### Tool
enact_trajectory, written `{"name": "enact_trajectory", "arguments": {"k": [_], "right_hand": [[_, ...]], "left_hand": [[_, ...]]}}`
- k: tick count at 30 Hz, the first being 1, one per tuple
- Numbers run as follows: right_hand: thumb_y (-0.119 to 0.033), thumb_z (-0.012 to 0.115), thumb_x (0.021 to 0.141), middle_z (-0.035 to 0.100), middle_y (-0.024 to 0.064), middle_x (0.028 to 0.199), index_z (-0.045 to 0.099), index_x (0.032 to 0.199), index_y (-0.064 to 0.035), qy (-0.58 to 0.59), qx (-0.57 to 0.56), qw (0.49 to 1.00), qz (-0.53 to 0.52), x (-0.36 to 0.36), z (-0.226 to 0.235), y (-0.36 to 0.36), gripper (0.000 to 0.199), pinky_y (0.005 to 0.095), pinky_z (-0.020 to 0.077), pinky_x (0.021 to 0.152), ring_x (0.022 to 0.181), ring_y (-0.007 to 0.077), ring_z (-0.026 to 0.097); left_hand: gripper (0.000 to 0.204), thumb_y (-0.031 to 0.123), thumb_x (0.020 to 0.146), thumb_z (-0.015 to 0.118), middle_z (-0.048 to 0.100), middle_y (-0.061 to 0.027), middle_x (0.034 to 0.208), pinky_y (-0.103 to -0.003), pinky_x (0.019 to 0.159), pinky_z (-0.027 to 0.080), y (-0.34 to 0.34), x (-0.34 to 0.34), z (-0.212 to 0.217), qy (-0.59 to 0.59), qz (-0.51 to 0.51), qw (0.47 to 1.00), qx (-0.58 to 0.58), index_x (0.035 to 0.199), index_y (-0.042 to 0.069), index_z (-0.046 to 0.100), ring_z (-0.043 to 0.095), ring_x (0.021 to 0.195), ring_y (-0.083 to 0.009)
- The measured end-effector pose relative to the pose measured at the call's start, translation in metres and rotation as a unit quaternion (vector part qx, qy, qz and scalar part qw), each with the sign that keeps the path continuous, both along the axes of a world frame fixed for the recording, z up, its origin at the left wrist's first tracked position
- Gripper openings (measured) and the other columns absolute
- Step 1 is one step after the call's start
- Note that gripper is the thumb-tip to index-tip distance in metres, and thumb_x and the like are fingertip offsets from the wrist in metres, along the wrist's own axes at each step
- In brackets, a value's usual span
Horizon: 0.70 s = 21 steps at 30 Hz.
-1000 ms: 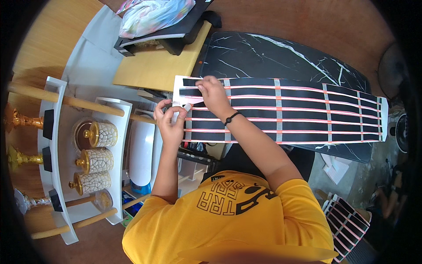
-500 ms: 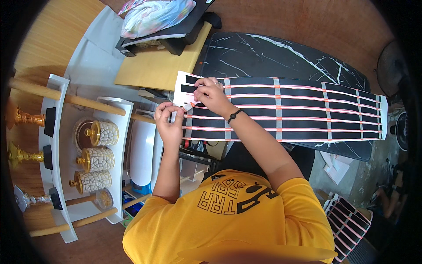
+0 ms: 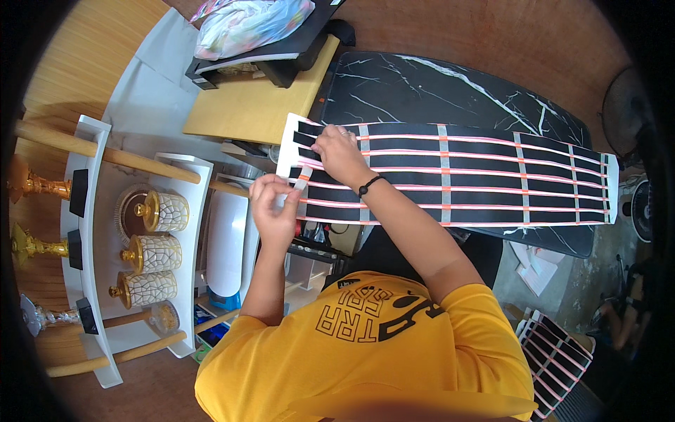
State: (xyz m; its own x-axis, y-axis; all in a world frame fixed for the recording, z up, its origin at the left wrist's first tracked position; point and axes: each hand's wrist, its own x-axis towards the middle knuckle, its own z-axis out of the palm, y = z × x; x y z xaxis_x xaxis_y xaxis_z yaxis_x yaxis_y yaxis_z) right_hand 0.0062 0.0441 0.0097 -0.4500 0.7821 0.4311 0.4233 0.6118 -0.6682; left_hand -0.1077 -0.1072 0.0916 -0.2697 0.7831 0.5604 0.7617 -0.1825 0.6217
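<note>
A long black panel lies lengthwise before me, with pink-and-white strips along it and grey tape bands across them. At its white left end, a short grey tape strip crosses the strips, tilted. My left hand is closed at the panel's left edge, thumb and fingertips at the lower end of that tape. Over the panel beside it, my right hand has its fingers curled down at the upper strips. What sits under those fingertips is hidden.
Under the panel stands a black marble-patterned table. A yellow wooden board and a printer-like black device are at upper left. White shelves with gold-lidded jars stand left. Another striped panel leans at lower right.
My left hand has moved slightly down. The tape between my hands, bent up before, now lies more stretched across the strips. My right hand has shifted slightly and stays over the panel.
</note>
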Motion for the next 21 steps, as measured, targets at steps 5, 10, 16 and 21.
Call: {"name": "enact_trajectory", "arguments": {"k": [5, 10, 16, 21], "right_hand": [[-0.027, 0.064, 0.091, 0.058, 0.0087, 0.104, 0.068, 0.088, -0.0100, 0.111, -0.038, 0.992, 0.048, 0.002, 0.001, 0.008, 0.017, 0.0468, 0.0389, 0.089, 0.108, 0.0311, 0.053], [-0.037, 0.076, 0.081, 0.059, 0.0022, 0.105, 0.069, 0.075, -0.0150, 0.159, -0.031, 0.970, 0.184, 0.018, 0.005, 0.006, 0.024, 0.0423, 0.0321, 0.093, 0.110, 0.0260, 0.050], [-0.032, 0.072, 0.084, 0.062, -0.0004, 0.098, 0.072, 0.076, -0.0113, 0.068, -0.046, 0.978, 0.193, 0.015, 0.004, 0.004, 0.023, 0.0447, 0.0321, 0.093, 0.107, 0.0248, 0.048], [-0.030, 0.067, 0.088, 0.062, 0.0023, 0.099, 0.072, 0.082, -0.0092, 0.053, -0.047, 0.982, 0.177, 0.011, -0.001, 0.010, 0.022, 0.0481, 0.0351, 0.092, 0.107, 0.0268, 0.050]], "left_hand": [[0.011, 0.007, 0.076, 0.077, 0.061, -0.0096, 0.098, -0.039, 0.090, 0.041, -0.019, -0.007, 0.020, 0.056, 0.066, 0.996, -0.004, 0.081, 0.005, 0.067, 0.054, 0.098, -0.0270], [0.007, 0.005, 0.083, 0.073, 0.062, -0.0101, 0.097, -0.036, 0.092, 0.044, -0.009, -0.030, 0.011, -0.031, 0.087, 0.996, -0.017, 0.083, 0.002, 0.067, 0.057, 0.099, -0.0247], [0.008, 0.000, 0.080, 0.072, 0.058, -0.0078, 0.093, -0.032, 0.089, 0.042, -0.007, -0.026, 0.010, -0.135, 0.047, 0.990, -0.016, 0.078, 0.002, 0.064, 0.055, 0.094, -0.0210], [0.014, -0.004, 0.075, 0.070, 0.050, -0.0075, 0.090, -0.028, 0.080, 0.037, -0.032, 0.004, 0.041, -0.237, -0.101, 0.965, 0.052, 0.073, 0.003, 0.058, 0.048, 0.086, -0.0169]]}}
